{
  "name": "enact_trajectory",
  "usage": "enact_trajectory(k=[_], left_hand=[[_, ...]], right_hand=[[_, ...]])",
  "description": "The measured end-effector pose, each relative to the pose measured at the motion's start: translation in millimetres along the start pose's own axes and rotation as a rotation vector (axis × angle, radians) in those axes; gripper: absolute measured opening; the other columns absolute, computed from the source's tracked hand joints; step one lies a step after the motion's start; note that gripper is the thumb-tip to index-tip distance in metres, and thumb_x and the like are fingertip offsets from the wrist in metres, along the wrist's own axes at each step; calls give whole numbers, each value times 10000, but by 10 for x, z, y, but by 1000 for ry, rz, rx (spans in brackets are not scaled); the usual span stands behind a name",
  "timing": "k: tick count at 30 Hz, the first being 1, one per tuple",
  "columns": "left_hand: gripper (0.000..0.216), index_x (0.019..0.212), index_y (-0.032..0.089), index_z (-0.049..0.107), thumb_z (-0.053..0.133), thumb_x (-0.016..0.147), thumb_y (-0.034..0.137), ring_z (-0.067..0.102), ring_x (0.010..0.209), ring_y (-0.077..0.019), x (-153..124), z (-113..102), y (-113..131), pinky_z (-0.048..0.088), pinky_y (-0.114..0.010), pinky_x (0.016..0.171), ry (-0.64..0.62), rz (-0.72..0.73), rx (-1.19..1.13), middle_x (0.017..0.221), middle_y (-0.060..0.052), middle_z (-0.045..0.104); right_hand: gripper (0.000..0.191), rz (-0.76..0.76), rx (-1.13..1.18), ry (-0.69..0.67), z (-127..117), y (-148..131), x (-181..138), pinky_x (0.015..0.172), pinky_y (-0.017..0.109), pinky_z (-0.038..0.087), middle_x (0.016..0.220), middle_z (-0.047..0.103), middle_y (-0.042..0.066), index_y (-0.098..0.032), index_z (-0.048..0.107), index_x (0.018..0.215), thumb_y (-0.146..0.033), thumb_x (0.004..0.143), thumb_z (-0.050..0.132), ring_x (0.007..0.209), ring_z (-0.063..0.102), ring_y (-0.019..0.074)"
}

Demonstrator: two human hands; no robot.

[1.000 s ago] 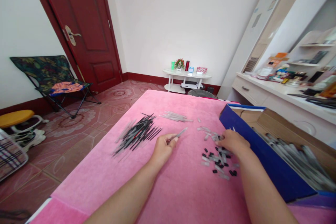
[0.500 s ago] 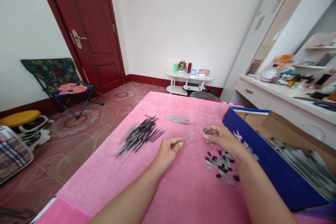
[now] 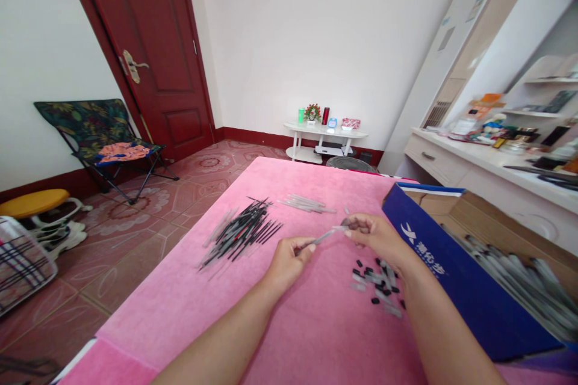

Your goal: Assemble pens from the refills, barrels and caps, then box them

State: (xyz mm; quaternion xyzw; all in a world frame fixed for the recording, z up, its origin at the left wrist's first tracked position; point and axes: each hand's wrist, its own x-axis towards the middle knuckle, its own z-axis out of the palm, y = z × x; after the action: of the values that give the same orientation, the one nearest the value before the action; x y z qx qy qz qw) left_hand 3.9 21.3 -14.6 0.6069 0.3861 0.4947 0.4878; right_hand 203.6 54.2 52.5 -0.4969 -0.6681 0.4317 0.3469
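Note:
My left hand (image 3: 293, 258) is closed around a slim grey pen (image 3: 323, 237) whose tip points to the right. Pinched in the fingers of my right hand (image 3: 365, 230) is a small translucent pen cap (image 3: 339, 228), right at the pen's tip. Whether the tip has entered the cap is too small to tell. Below my right hand lies a heap of black and clear caps (image 3: 379, 280). Left of my left hand is a pile of dark thin refills (image 3: 244, 231). A row of pale, clear pen barrels (image 3: 306, 203) lies beyond my hands.
A blue cardboard box (image 3: 456, 289) holding many grey pens (image 3: 519, 271) stands at the right of the pink-covered table (image 3: 180, 307). Farther right is a cluttered white dresser (image 3: 451, 144). A folding chair (image 3: 85, 126) stands by the red door (image 3: 153, 42).
My right hand has moved slightly left, bringing the cap to the pen's tip. My left hand stays nearly where it was, still holding the pen.

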Motion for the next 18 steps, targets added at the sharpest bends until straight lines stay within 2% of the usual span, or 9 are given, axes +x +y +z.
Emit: enact_trajectory(k=[6,10,14,18], left_hand=[[291,994,146,650,497,774,260,589,809,-203,-7,10,21,441,-293,711,-24,8,44,902,-59,676],[262,943,145,667,486,775,232,563,719,-169,-20,10,-6,414,-249,633,-12,64,150,785,-43,660],[213,793,153,683,475,771,194,491,603,-130,-41,-9,16,353,-223,552,52,146,347,628,-14,569],[209,712,155,654,455,774,158,450,556,-113,-58,-32,76,311,-217,524,85,196,450,567,3,483]], right_hand=[[178,-51,-68,-6,-3,35,12,508,205,368,655,571,1,-130,595,764,-252,634,602,541,470,87],[147,-88,-145,-50,44,51,30,538,210,373,643,576,7,-124,611,719,-251,658,570,576,481,100],[137,-114,-235,6,133,39,54,526,212,363,600,572,5,-125,614,670,-247,649,558,552,469,104],[116,-100,-230,43,208,3,61,473,205,333,531,533,-12,-124,608,636,-223,621,550,489,432,90]])
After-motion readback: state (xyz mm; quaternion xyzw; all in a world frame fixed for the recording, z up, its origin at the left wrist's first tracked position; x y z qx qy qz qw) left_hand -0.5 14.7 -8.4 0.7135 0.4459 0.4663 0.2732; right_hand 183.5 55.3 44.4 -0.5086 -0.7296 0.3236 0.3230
